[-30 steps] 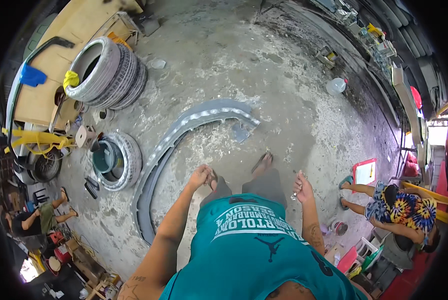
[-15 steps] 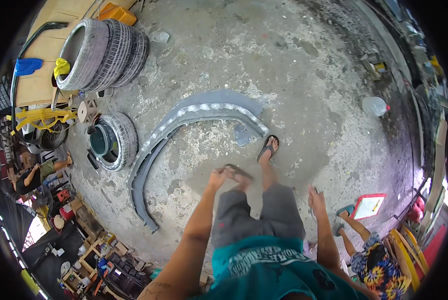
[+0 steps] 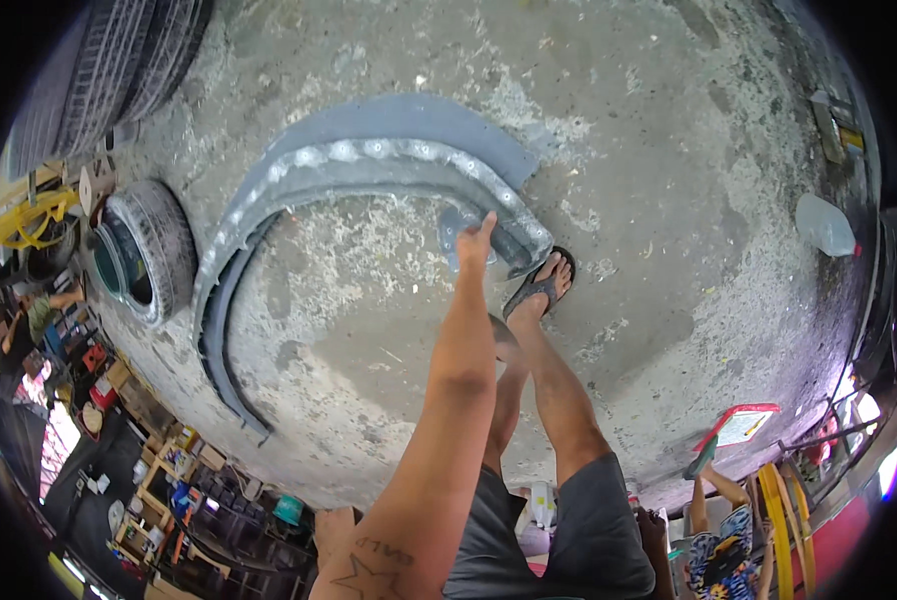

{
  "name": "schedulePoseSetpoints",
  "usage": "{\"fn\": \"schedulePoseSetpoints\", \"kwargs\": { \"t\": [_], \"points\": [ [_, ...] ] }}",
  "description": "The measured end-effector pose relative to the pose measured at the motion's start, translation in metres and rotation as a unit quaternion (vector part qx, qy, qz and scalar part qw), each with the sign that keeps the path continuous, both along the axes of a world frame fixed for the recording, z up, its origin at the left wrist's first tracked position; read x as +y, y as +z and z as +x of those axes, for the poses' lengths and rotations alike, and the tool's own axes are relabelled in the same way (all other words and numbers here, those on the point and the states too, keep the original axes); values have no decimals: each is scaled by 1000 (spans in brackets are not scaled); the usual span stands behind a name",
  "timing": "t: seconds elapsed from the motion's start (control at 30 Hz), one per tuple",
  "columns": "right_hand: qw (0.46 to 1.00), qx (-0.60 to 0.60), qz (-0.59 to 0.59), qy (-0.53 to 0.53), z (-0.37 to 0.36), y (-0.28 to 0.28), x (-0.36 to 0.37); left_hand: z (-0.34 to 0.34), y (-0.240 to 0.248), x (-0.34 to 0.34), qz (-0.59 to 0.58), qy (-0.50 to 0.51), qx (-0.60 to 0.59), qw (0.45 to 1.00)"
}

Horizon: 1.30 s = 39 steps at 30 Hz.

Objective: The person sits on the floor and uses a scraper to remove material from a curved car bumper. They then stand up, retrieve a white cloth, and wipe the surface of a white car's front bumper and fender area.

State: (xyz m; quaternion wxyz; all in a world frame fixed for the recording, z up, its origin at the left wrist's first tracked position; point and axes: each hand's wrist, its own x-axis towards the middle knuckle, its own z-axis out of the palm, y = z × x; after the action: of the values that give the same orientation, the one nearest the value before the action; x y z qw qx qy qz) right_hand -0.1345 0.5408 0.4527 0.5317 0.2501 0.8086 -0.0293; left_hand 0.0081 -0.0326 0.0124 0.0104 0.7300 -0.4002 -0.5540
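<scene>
One long curved grey panel (image 3: 354,165) arcs across the upper middle of the frame, lying on the stained concrete floor (image 3: 669,180); dotted, whitish patches run along its ridge, one end at lower left, the other right of center. Left hand (image 3: 475,243) is at the inner edge near that right end, thumb side up and overlapping the panel; fingers bunched narrow, mostly hidden, so can't tell if they close around it. Tattooed left forearm (image 3: 454,440) enters from the bottom edge. Right hand: out of view, state can't be told. Flat greyish scrap (image 3: 449,238) sits just beside the left hand, partly covered by it. Sandaled foot (image 3: 544,285) stands right by the panel's right tip; the other foot (image 3: 507,345) is blurred behind the arm. Left side of frame: tire (image 3: 174,250) with green bucket (image 3: 119,262) inside, more tires (image 3: 134,70) at upper left. Right side: clear jug (image 3: 821,225) with red cap. Lower right: red-edged white board (image 3: 744,426), person in patterned clothes (image 3: 721,555), yellow bars (image 3: 775,525). Far left: another person (image 3: 39,318), partly cut by shadow. Lower left: cluttered shelving (image 3: 159,490), teal container (image 3: 289,510).
</scene>
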Motion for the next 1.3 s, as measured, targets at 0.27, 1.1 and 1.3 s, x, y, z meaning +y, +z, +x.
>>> {"fn": "schedulePoseSetpoints", "kwargs": {
  "t": [0.27,1.1,1.3],
  "points": [
    [998,2,-53,38,-34,-20,-69,18,110,15,-2,174,97,980],
    [858,-336,-301,244,132,2,-394,283,592,164,226,-241,63,942],
    [852,-421,-279,139,202,39,-366,336,661,195,251,-258,142,922]
  ]
}}
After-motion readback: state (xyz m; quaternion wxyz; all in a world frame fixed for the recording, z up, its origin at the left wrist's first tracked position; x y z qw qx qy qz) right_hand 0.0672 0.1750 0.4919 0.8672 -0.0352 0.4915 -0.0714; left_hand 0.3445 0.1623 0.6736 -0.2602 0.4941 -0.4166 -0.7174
